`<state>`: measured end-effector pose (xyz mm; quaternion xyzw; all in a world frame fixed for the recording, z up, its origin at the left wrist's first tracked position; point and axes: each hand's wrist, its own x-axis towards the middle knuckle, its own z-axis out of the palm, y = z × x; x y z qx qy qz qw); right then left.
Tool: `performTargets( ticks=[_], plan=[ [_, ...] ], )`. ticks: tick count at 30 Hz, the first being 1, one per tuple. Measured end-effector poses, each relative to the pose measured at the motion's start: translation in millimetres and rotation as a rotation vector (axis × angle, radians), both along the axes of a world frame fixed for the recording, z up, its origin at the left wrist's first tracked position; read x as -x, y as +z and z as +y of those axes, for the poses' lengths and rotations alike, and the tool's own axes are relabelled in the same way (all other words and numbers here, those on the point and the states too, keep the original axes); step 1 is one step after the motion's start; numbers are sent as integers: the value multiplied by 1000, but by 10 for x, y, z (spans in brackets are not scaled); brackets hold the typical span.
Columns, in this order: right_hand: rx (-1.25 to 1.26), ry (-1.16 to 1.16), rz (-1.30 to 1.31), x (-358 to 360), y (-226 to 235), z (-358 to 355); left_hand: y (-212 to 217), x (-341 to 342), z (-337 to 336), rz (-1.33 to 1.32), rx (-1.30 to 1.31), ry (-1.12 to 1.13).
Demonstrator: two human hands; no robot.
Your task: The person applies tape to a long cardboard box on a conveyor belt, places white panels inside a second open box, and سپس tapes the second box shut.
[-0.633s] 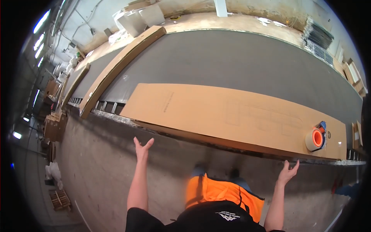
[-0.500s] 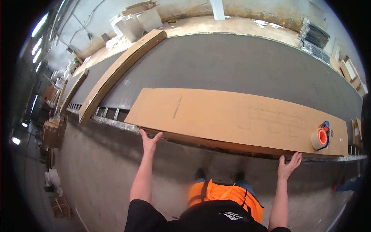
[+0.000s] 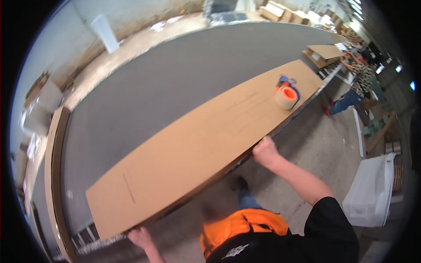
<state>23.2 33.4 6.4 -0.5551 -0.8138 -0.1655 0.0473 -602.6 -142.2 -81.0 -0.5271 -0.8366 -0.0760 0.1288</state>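
Observation:
A long, flat brown cardboard box [image 3: 188,144] lies along the near edge of a wide grey conveyor belt [image 3: 175,72]. My left hand [image 3: 140,238] is curled at the box's near edge, close to its left end; its fingertips are partly hidden. Farther right along the same edge, my right hand [image 3: 265,152] is closed like a fist, with its fingers at the box's side. On top, toward the right end, rests a tape dispenser [image 3: 287,94] with a tan roll, an orange core and blue parts.
Another long carton [image 3: 55,175] lies across the belt at the left. At the far right, a person [image 3: 357,83] stands beside an opened carton [image 3: 322,55]. A white plastic-wrapped stack [image 3: 368,190] stands on the floor right of me.
The view has turned right, so the box now slants. My right hand has moved left along the near edge, away from the tape dispenser, and both hands have gone from spread to curled.

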Motion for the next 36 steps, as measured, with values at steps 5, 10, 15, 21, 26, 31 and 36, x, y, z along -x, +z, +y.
performTargets(
  ticks=[5, 10, 15, 21, 26, 31, 36],
  plan=[
    [234, -33, -168, -82, 306, -156, 1541, -1620, 413, -247, 225, -148],
    [212, 42, -90, 12, 343, -186, 2443, -3087, 1441, -273, 389, -1127],
    [-13, -20, -46, 226, 261, -269, 1560, -3715, 2127, -84, 481, -1410],
    [-371, 301, 468, -323, 676, -611, 1546, -3721, 2071, -9, 573, -1356],
    [-460, 233, 538, -839, 184, 202, 1454, -3656, 2095, 89, 570, -1460],
    [-683, 168, 655, -709, -309, 299, 1558, -4249, 2230, 76, 763, -1422],
    [-472, 35, 1016, -616, 58, 295, 1367, -4607, 2298, -74, 533, -1506]
  ],
)
